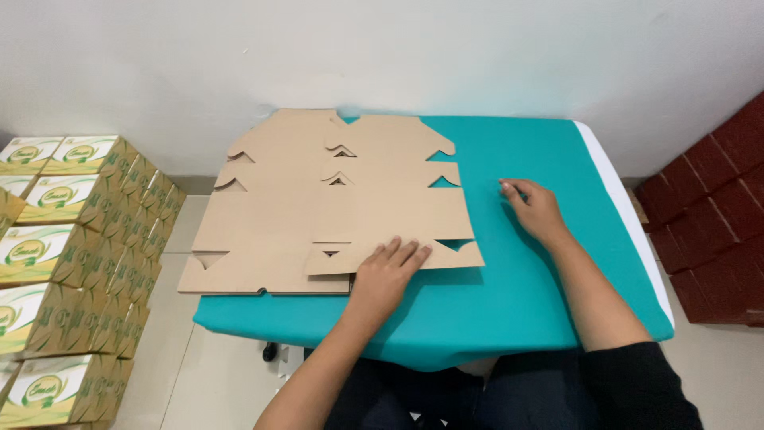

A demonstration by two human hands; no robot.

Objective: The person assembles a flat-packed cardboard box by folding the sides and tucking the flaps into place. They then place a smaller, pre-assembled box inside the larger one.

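Note:
A stack of flat, die-cut brown cardboard box blanks (pixel 318 199) lies on the left half of a table with a teal cover (pixel 517 279). My left hand (pixel 386 275) rests palm down on the near edge of the top blank, fingers apart, holding nothing. Flat on the teal cover to the right of the stack lies my right hand (pixel 535 209), fingers together and pointing left, a short way from the blanks and with nothing in it.
Folded cardboard boxes with green and white printed tops (pixel 72 255) are stacked on the floor at the left. Dark red boxes (pixel 712 231) are piled at the right. A white wall (pixel 398 56) stands right behind the table. The blanks overhang the table's left edge.

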